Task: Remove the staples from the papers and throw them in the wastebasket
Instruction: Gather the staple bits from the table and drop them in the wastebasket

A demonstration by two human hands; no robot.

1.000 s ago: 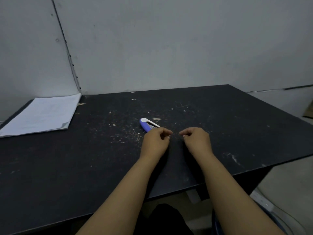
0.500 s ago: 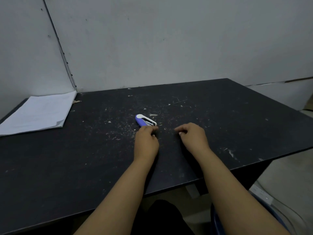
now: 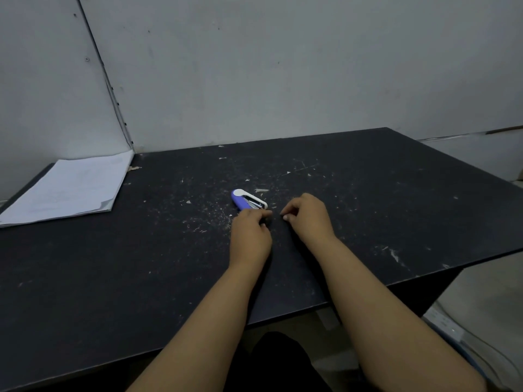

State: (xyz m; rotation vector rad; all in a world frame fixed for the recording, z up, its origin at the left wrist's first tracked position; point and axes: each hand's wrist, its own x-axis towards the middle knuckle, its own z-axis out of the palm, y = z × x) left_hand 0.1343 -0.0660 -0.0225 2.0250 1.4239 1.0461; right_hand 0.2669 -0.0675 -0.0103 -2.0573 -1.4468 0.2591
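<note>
A blue and white staple remover (image 3: 247,200) lies on the black table (image 3: 113,273) near the middle. My left hand (image 3: 249,236) rests just in front of it, fingertips pinched together on the tabletop beside its near end. My right hand (image 3: 310,217) lies a little to the right, fingers curled and pinched. Whether either pinch holds a staple is too small to tell. A stack of white papers (image 3: 65,189) lies at the table's far left. Tiny staples and paper bits (image 3: 206,222) are scattered around the remover.
Grey walls stand behind the table. A blue rim (image 3: 464,352), possibly a wastebasket, shows below the table's front right edge beside my right forearm. White cables and a power strip (image 3: 444,323) lie on the floor there.
My hands, pinched close together a second ago, have drawn slightly apart. The left hand moved toward the staple remover. The view has shifted a little.
</note>
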